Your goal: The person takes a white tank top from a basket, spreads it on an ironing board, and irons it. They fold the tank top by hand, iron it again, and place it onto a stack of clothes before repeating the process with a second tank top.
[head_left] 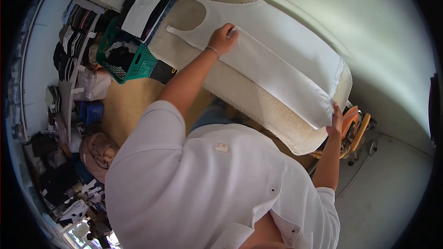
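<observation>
A white sleeveless top [286, 41] lies flat on a padded, beige-covered ironing board [249, 94]. Its near side is folded over lengthwise, and the straps point to the far left. My left hand [223, 39], with a bracelet at the wrist, is closed on the folded edge near the armhole. At the other end, my right hand [336, 119] grips the hem corner of the folded part, its fingers partly hidden by the cloth.
A stack of folded garments [150, 4] sits at the board's left end. Below it is a green basket [143, 62] with dark cloth. An orange iron [350, 117] stands beyond the right end, by the wall. Shelves of folded clothes [76, 37] line the left.
</observation>
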`<state>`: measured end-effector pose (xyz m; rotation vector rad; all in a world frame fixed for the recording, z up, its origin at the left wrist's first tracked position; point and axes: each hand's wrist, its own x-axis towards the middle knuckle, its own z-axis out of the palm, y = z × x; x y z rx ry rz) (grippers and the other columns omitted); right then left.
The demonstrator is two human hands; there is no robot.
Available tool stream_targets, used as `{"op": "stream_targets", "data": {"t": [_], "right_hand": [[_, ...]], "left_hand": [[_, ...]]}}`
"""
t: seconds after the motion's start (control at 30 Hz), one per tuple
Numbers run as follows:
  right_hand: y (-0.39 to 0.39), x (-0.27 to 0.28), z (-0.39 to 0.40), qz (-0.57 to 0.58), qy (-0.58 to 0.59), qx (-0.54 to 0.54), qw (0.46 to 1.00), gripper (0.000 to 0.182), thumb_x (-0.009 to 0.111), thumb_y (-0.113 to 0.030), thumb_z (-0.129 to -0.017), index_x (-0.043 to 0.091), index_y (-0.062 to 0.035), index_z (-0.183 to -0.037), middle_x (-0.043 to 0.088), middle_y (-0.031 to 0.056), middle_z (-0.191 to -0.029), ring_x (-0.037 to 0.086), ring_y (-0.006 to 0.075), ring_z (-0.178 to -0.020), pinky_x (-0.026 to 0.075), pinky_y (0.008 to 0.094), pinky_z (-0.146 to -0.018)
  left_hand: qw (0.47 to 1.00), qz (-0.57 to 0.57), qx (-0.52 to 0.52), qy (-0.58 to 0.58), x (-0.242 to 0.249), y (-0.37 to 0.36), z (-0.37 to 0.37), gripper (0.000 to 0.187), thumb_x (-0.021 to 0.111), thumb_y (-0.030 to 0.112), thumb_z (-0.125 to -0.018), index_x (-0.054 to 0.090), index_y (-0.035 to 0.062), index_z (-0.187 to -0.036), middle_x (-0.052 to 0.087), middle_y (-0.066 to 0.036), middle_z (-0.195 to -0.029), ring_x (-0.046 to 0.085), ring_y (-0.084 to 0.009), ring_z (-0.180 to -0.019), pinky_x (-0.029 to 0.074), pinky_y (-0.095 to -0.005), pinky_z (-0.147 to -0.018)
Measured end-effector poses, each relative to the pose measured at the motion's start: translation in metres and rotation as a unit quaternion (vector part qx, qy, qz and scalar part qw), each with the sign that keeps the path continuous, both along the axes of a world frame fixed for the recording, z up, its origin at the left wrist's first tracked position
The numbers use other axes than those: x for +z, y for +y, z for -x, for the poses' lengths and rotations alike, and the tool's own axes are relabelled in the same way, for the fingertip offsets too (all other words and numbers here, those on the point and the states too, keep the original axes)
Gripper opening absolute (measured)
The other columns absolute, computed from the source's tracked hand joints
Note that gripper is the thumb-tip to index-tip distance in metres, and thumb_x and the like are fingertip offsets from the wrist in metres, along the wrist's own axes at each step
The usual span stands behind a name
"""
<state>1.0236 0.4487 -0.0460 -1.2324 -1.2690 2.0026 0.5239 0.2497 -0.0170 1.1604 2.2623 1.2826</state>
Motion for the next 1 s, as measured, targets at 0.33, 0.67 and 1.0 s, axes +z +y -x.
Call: {"op": "stream_targets", "data": {"t": [0.33, 0.67, 1.0], "right_hand": [[0.01, -0.013, 0.03, 0.085, -0.201, -0.079, 0.973, 0.05, 0.064, -0.04, -0.088, 0.057, -0.0046, -0.123, 0.064, 0.0067, -0.107, 0.06, 0.0173, -0.093, 0.047, 0.0312, -0.081], [-0.018, -0.017, 0.038, -0.123, -0.138, -0.213, 0.959, 0.023, 0.063, -0.019, -0.093, 0.066, -0.0026, -0.108, 0.065, -0.0004, -0.087, 0.055, 0.0058, -0.074, 0.044, 0.022, -0.066], [-0.003, -0.024, 0.033, -0.188, -0.125, -0.154, 0.962, 0.019, 0.055, -0.008, -0.092, 0.066, -0.0008, -0.106, 0.066, 0.0018, -0.089, 0.057, 0.0075, -0.078, 0.046, 0.0228, -0.073]], "left_hand": [[0.984, 0.13, 0.043, 0.112, -0.037, 0.019, -0.004, 0.03, 0.055, 0.031, -0.091, 0.057, 0.0086, -0.112, 0.067, -0.018, -0.102, 0.063, -0.0387, -0.094, 0.051, -0.0457, -0.08], [0.989, 0.093, 0.023, 0.117, -0.023, 0.03, -0.007, 0.029, 0.051, 0.03, -0.095, 0.055, 0.0072, -0.113, 0.068, -0.018, -0.098, 0.065, -0.0372, -0.087, 0.051, -0.0448, -0.074], [0.976, 0.146, 0.012, 0.159, -0.029, 0.041, -0.005, 0.029, 0.046, 0.03, -0.097, 0.051, 0.0084, -0.115, 0.068, -0.016, -0.094, 0.066, -0.0355, -0.085, 0.051, -0.0447, -0.071]]}}
